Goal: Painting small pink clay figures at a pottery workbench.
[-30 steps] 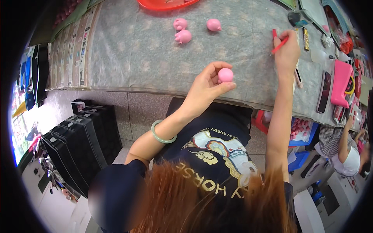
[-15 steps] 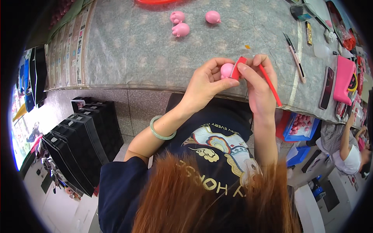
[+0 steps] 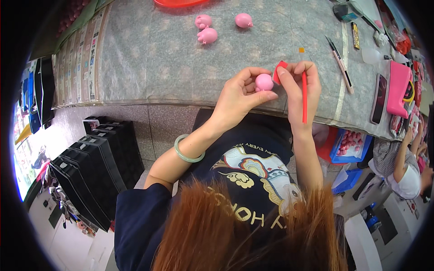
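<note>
Change since earlier: both hands had stayed together at the table's near edge since half a second before; a second before, the right hand had been reaching out to the right side of the table.
Stacked trays: black plastic trays [image 3: 90, 167] stood on the floor at 8 o'clock from the hands.
Bracelet: a pale green bangle [image 3: 187, 151] circled the left wrist.
Left hand: the left hand [image 3: 239, 97] was closed around a small round pink clay ball [image 3: 264, 82], pinched between thumb and fingertips.
Pink ball: it sat over the near edge of the grey cloth-covered table [image 3: 149, 58], touching the red piece at its 2 o'clock.
Finished figures: three small pink pig-like figures [image 3: 207, 35] lay on the cloth at 11 o'clock from the ball, well apart from it.
Right hand: the right hand [image 3: 300, 88] gripped a slim red stick tool [image 3: 304, 97] running down along the palm, its fingertips pinching a small red flat piece [image 3: 279, 71] against the ball.
Knife: a slim black-handled craft knife [image 3: 339, 67] lay at 2 o'clock from the right hand.
Phone: a dark smartphone [image 3: 379, 98] lay near the table's right edge, beside a pink pouch [image 3: 398, 88].
</note>
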Available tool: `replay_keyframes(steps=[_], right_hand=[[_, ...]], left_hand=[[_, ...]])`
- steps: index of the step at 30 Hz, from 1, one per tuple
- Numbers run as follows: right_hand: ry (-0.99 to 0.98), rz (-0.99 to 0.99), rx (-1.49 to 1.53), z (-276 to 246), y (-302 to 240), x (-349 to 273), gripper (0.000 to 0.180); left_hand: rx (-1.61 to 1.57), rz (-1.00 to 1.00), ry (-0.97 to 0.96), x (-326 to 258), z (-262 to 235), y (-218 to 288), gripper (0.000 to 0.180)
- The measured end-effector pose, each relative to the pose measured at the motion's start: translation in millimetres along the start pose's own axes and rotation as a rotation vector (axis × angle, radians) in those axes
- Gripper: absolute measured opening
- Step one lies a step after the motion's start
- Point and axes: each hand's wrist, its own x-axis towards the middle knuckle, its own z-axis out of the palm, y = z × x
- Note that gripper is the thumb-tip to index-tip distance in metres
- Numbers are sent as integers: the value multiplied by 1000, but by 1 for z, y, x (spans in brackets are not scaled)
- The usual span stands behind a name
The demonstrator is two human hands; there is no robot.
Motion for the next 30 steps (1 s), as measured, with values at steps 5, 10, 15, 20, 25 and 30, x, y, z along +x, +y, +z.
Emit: replay_keyframes(steps=[5, 10, 15, 20, 25, 30], right_hand=[[-12, -115, -188, -2, 5, -2, 19], [-32, -196, -305, -1, 5, -2, 21], [3, -156, -345, -2, 5, -1, 20], [-46, -255, -393, -2, 3, -6, 18], [178, -188, -442, -36, 5, 27, 8], [126, -333, -483, -45, -9, 15, 17]], left_hand=[[11, 4, -6, 0, 1, -1, 35], [20, 40, 0, 1, 2, -3, 35], [60, 46, 15, 0, 3, -3, 34], [43, 49, 21, 0, 3, -2, 35], [39, -7, 10, 0, -2, -2, 36], [-6, -27, -7, 1, -5, 0, 37]])
